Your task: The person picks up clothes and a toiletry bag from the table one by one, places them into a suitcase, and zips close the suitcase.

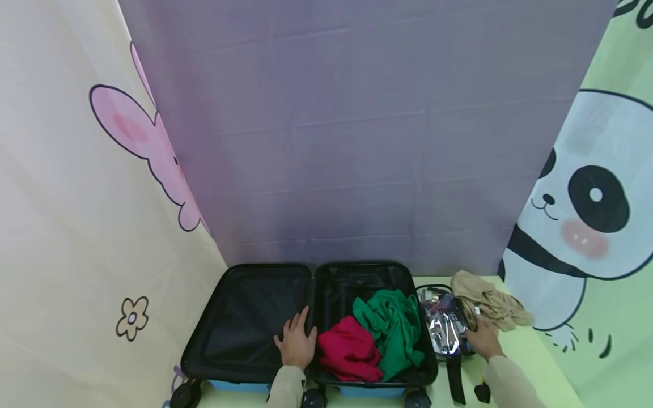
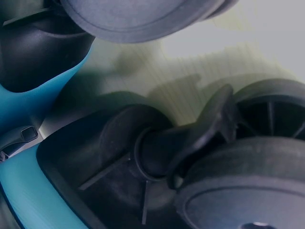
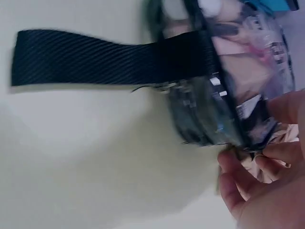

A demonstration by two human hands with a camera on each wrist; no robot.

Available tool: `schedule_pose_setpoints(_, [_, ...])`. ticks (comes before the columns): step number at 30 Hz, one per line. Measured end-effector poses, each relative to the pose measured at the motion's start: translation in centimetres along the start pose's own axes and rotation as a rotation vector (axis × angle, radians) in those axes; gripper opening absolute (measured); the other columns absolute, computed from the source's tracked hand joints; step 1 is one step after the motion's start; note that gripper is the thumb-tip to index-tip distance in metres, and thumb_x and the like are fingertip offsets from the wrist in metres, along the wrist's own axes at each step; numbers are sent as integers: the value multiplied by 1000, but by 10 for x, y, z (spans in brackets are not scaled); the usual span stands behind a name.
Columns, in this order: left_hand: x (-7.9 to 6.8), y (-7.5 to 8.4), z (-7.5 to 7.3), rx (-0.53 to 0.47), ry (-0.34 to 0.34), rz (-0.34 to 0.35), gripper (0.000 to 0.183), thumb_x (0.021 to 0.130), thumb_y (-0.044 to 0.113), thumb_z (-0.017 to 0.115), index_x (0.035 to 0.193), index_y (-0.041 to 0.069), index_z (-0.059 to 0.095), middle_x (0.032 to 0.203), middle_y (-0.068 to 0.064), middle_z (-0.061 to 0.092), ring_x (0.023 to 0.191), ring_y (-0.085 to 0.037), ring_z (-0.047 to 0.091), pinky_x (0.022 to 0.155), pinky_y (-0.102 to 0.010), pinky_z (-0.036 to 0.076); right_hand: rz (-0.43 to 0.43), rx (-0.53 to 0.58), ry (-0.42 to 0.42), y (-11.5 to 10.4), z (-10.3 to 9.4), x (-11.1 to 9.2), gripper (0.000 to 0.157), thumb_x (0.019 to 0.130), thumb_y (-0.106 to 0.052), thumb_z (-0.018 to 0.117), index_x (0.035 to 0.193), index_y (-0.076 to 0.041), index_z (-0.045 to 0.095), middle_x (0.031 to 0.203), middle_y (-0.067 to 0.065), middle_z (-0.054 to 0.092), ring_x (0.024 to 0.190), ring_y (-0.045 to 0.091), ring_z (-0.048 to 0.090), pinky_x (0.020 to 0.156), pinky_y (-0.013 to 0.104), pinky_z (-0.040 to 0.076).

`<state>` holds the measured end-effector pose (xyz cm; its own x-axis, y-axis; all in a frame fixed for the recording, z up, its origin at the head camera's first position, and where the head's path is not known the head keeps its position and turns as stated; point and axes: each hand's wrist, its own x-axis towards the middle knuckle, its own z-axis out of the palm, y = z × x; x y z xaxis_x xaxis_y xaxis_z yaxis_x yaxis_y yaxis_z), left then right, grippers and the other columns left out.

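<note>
An open suitcase (image 1: 246,371) lies with its two black-lined halves side by side. My left hand (image 1: 297,343) rests over the inner edge of the left half, fingers spread. The left wrist view catches only the suitcase's wheels (image 2: 248,186) and blue shell (image 2: 33,191), not the hand. In the right half lie a red cloth (image 1: 350,350) and a green cloth (image 1: 394,331). To the right of the suitcase, my right hand (image 1: 484,339) grips the side of a clear pouch (image 3: 243,71) with black trim, thumb on top and fingers around its edge. Small items show through the plastic.
A beige cloth (image 1: 490,299) lies behind the right hand, against the pouch. The pouch's black strap (image 3: 95,59) trails over the pale table (image 3: 86,157). A grey curtain (image 1: 357,141) hangs behind, with printed walls at both sides.
</note>
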<state>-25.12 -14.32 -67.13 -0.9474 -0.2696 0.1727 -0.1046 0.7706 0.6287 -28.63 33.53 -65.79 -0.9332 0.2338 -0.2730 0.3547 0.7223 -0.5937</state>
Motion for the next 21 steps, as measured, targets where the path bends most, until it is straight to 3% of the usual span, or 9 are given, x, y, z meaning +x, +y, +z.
schedule_pose_setpoints(4, [1, 0, 1, 5, 4, 5, 58, 95, 33, 70, 150, 32, 52, 148, -9, 59, 139, -40, 46, 106, -86, 20, -32, 42, -19, 9, 2, -5, 74, 102, -31, 39, 151, 21, 19, 147, 51, 24, 135, 66, 33, 111, 70, 36])
schedule_pose_setpoints(7, [1, -1, 2, 4, 4, 2, 58, 95, 34, 70, 150, 33, 52, 148, -9, 59, 140, -39, 46, 107, -85, 20, -28, 36, -22, 14, 4, -10, 77, 105, -37, 34, 147, 25, 22, 145, 53, 22, 133, 68, 32, 111, 71, 35])
schedule_pose_setpoints(15, [2, -3, 2, 12, 0, 1, 59, 94, 34, 71, 150, 32, 52, 148, -9, 59, 139, -40, 46, 106, -86, 20, 76, -58, -20, 35, 8, -16, 102, 101, -58, -2, 132, 32, 36, 136, 58, 27, 129, 70, 33, 106, 71, 39])
schedule_pose_setpoints(18, [2, -3, 2, 14, -1, -1, 59, 94, 34, 71, 150, 33, 52, 148, -9, 59, 139, -40, 46, 106, -86, 20, 158, -29, -8, 39, 9, -17, 108, 98, -61, -8, 130, 32, 36, 128, 57, 26, 123, 70, 36, 103, 72, 40])
schedule_pose_setpoints(21, [2, -3, 3, 15, -1, -2, 59, 94, 34, 71, 150, 33, 52, 148, -9, 59, 140, -39, 46, 107, -85, 20, 228, -14, 30, 42, 9, -19, 102, 98, -57, -5, 129, 29, 39, 121, 54, 30, 118, 69, 40, 97, 72, 43])
